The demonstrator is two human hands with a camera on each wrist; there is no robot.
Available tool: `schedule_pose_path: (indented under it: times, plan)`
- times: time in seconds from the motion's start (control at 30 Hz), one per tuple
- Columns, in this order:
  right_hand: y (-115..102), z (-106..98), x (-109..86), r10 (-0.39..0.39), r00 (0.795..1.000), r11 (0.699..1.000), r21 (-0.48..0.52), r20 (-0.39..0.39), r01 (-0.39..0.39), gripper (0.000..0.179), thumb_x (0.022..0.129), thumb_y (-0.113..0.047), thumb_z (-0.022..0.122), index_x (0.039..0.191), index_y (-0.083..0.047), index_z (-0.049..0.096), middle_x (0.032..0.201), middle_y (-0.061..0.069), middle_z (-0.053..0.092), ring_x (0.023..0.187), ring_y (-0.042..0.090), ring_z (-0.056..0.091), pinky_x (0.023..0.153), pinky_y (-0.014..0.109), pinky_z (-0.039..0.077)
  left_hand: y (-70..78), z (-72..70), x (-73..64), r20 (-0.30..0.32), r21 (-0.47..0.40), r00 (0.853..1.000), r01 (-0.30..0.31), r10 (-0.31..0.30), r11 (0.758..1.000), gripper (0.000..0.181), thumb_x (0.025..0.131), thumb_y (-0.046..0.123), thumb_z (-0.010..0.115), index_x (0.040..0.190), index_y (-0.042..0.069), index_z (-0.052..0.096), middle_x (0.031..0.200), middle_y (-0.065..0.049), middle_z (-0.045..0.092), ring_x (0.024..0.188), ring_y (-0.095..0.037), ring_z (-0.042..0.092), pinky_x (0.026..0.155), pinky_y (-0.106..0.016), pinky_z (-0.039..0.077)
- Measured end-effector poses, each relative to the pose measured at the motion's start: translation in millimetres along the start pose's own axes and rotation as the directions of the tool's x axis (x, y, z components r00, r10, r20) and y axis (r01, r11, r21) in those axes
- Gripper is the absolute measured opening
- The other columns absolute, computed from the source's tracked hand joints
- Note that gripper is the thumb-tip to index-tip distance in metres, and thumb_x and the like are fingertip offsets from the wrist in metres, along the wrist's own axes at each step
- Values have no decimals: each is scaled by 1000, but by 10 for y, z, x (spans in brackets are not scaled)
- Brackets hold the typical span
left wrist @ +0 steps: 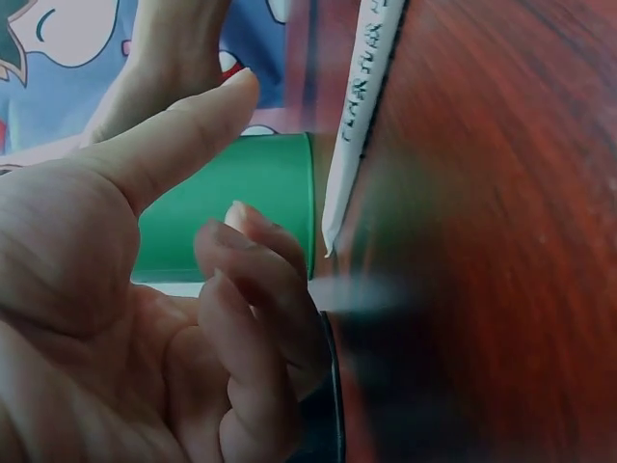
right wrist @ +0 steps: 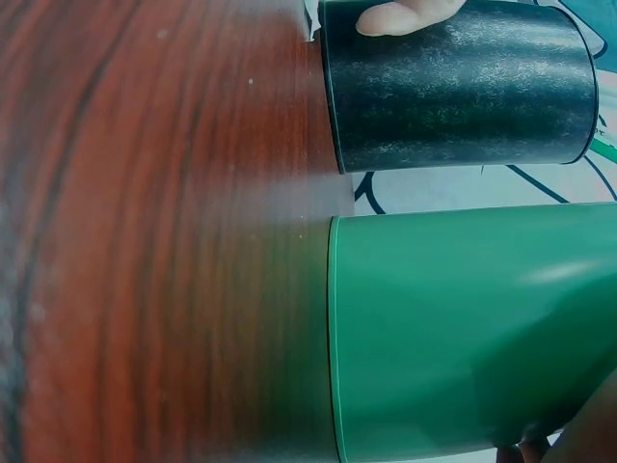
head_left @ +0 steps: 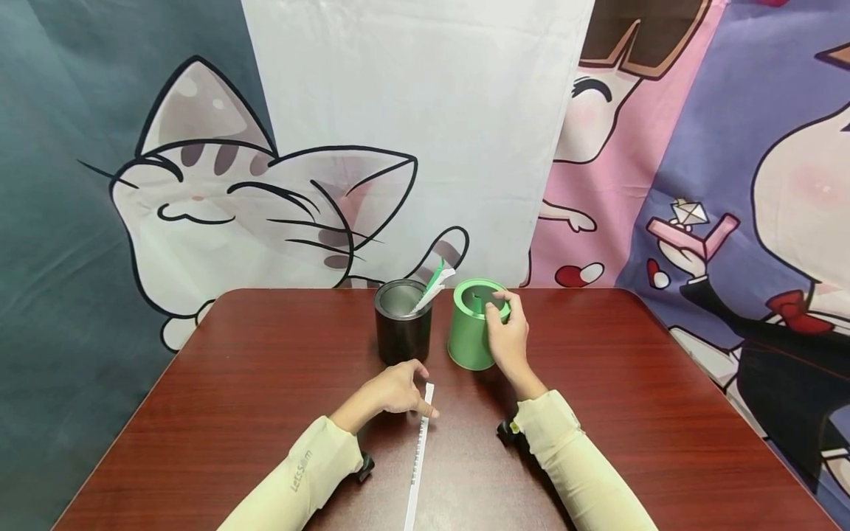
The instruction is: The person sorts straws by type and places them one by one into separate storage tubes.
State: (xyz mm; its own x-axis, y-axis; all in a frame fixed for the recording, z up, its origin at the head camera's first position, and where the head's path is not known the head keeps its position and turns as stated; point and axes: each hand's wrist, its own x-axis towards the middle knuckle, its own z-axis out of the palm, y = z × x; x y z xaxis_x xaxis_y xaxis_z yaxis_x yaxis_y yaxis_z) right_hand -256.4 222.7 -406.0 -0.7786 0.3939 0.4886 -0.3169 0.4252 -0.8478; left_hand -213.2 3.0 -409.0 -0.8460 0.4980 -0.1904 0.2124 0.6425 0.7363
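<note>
A long, slim white paper sleeve with dark print lies on the table, pointing away from the person. My left hand hovers over its far end, thumb spread from loosely bent fingers, with nothing between them. In the left wrist view, the sleeve shows beyond the fingertips. The right hand grips the upper right side of an upright green can, thumb and forefinger at its rim. Something green shows inside that can. A black can stands to its left, holding white and green strips.
The dark red wooden table ends just behind both cans. A cloth backdrop with cartoon figures hangs behind it. Dark wrist devices sit under both sleeve cuffs.
</note>
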Motion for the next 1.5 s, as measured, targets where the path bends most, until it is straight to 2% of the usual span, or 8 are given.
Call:
schedule_pose_path:
  times: [0.33, 0.53, 0.7, 0.83, 1.0, 1.23, 1.5]
  plan:
    - [-2, -1, -1, 2, 1000, 1000, 4, -2, -2, 24, 87, -24, 57, 111, -17, 57, 96, 8, 61, 79, 17, 50, 69, 33, 39, -26, 51, 9, -29, 155, 999, 21, -17, 988, 67, 52, 33, 88, 103, 7, 51, 69, 1, 54, 73, -14, 51, 74, -31, 42]
    - [9, -5, 3, 2, 1000, 1000, 3, 2, -2, 25, 87, -24, 57, 111, -17, 57, 93, 8, 61, 78, 16, 49, 68, 33, 39, 12, 71, 2, -29, 208, 999, 35, -29, 978, 66, 53, 33, 88, 103, 10, 52, 67, 2, 57, 75, -15, 52, 72, -31, 43]
    - [20, -7, 1, 5, 1000, 1000, -2, 5, -5, 25, 87, -24, 57, 111, -17, 57, 103, 7, 61, 81, 16, 50, 71, 34, 39, 39, 100, 8, -39, 278, 998, 58, -48, 959, 63, 52, 35, 88, 103, 17, 55, 83, 2, 59, 84, -18, 55, 69, -36, 44]
    - [14, -5, 2, 5, 1000, 1000, -2, 7, -5, 25, 88, -24, 57, 112, -17, 57, 109, 5, 61, 85, 16, 51, 73, 34, 40, 47, 120, 15, -52, 291, 997, 77, -65, 954, 55, 51, 33, 87, 97, 21, 58, 85, 2, 57, 85, -18, 55, 67, -37, 43]
    - [7, -8, 4, 5, 1000, 1000, 3, 6, -5, 25, 87, -24, 57, 111, -17, 57, 103, 6, 62, 82, 16, 50, 71, 34, 39, 58, 131, 29, -68, 294, 995, 96, -80, 951, 47, 51, 31, 86, 90, 21, 62, 81, 4, 58, 82, -16, 55, 65, -36, 44]
    - [12, -9, 0, 8, 1000, 1000, 8, 5, -8, 25, 87, -24, 57, 111, -16, 57, 107, 6, 61, 84, 16, 50, 72, 34, 39, 70, 142, 36, -77, 310, 993, 111, -91, 944, 39, 54, 27, 84, 88, 21, 64, 88, 1, 62, 87, -20, 58, 66, -39, 45]
    - [1, -7, 5, 9, 1000, 1000, 11, 7, -9, 25, 87, -24, 57, 111, -16, 57, 108, 6, 61, 85, 16, 51, 73, 34, 40, 93, 151, 43, -88, 302, 990, 133, -111, 944, 25, 58, 25, 81, 79, 24, 67, 76, 4, 59, 76, -16, 56, 64, -38, 45]
